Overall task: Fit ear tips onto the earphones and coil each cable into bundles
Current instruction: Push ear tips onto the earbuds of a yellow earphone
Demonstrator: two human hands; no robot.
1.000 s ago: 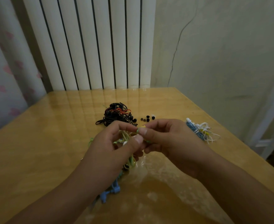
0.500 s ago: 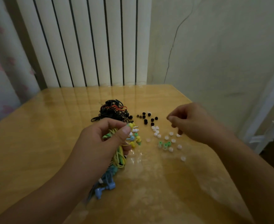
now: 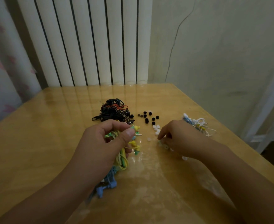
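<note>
The left hand (image 3: 104, 143) grips a bunch of yellow and green earphones (image 3: 134, 143), thumb and forefinger pinching one earbud at its top while the cables (image 3: 122, 160) trail down under the palm to blue plugs (image 3: 106, 186) lying on the bench (image 3: 36, 143) near the wrist. The right hand (image 3: 180, 139) rests fingers-down on the bench, its curled fingertips reaching into scattered white and green ear tips (image 3: 156, 129); whether it pinches one I cannot tell. Beyond its fingers lie black ear tips (image 3: 148, 117), and beyond the left hand a black cable tangle (image 3: 113, 111). Behind the right hand sits a blue and white bundle (image 3: 197, 124).
</note>
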